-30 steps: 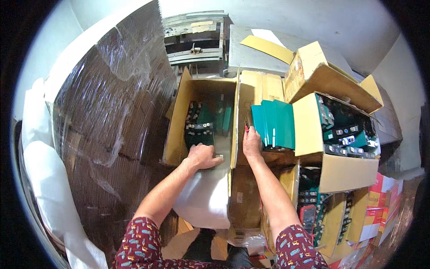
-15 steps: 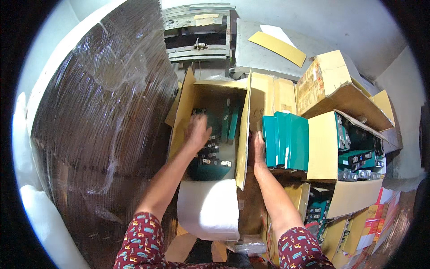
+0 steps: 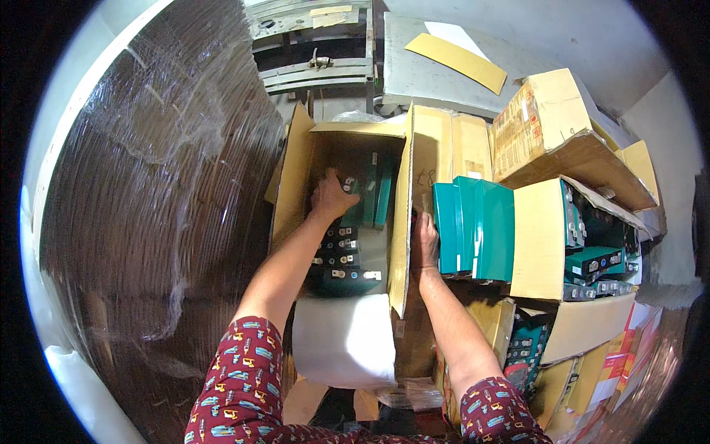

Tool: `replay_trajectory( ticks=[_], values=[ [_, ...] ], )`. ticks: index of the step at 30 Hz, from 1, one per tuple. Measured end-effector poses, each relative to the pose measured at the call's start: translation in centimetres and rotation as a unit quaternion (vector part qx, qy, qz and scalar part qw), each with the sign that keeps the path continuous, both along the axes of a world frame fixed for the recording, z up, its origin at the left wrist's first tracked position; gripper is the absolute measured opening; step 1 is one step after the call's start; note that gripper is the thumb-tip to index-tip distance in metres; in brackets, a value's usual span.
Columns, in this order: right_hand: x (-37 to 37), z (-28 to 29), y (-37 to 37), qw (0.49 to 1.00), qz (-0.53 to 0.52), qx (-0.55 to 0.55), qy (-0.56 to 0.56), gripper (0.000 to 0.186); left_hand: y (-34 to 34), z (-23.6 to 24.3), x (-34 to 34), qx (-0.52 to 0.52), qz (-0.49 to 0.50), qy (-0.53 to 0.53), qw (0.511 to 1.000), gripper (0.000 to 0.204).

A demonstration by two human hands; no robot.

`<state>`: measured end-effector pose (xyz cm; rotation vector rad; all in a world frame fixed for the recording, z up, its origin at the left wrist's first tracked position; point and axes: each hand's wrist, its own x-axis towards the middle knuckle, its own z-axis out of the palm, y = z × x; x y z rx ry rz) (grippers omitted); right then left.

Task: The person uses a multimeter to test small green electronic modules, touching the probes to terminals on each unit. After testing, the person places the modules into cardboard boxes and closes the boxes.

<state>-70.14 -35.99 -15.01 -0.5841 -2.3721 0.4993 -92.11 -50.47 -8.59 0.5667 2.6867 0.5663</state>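
Note:
Inside the open central carton [image 3: 318,129], my left hand [image 3: 333,196] reaches over green battery cells [image 3: 377,200] with metal terminals, thumb and fingers apart, touching a cell near the back. More cells [image 3: 347,275] show their terminals at the box's near end, beside a white sheet [image 3: 340,340]. My right hand [image 3: 424,237] is beside the carton's right flap [image 3: 405,222], left of several leaning green cells [image 3: 488,229]; its fingers are curled and partly hidden, so what they hold is unclear.
A plastic-wrapped stack [image 3: 155,207] fills the left side. Open cartons of cells [image 3: 536,244] and another carton [image 3: 547,118] stand on the right. Behind are a metal frame [image 3: 310,74] and a grey surface [image 3: 414,89] bearing a yellow card strip [image 3: 455,61].
My left hand has moved toward the back of the central carton. A red tool, seen earlier in my right hand, is now out of sight; that hand sits beside the flap.

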Motion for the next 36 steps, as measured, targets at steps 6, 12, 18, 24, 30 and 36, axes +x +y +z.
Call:
replay_trajectory(
  ticks=[6, 12, 18, 24, 30, 36],
  values=[
    [0.3, -1.3, 0.8, 1.000, -0.014, 0.005, -0.015, 0.024, 0.0, -0.7, -0.5, -0.061, 0.002, -0.079, 0.995, 0.090],
    [-0.3, 0.3, -0.6, 0.999, -0.018, 0.014, 0.025, 0.031, -1.4, -0.5, -2.4, -0.066, -0.124, -0.019, 0.990, 0.089],
    [0.4, -1.3, 0.2, 0.998, -0.020, -0.026, -0.056, 0.032, -2.4, 2.0, -3.2, -0.051, -0.351, -0.036, 0.934, 0.087],
    [-0.2, -0.3, -0.9, 0.998, -0.013, -0.001, -0.069, 0.032, -3.7, 3.1, -3.4, -0.069, -0.461, -0.082, 0.881, 0.084],
    [0.1, -2.9, 0.6, 0.995, -0.041, 0.048, -0.074, 0.027, -6.2, 1.5, -0.7, -0.122, -0.408, -0.147, 0.893, 0.103],
    [0.0, -1.9, 0.8, 0.998, -0.025, 0.050, -0.016, 0.029, -7.0, -0.5, 4.5, -0.065, -0.338, -0.035, 0.938, 0.091]
  ],
)
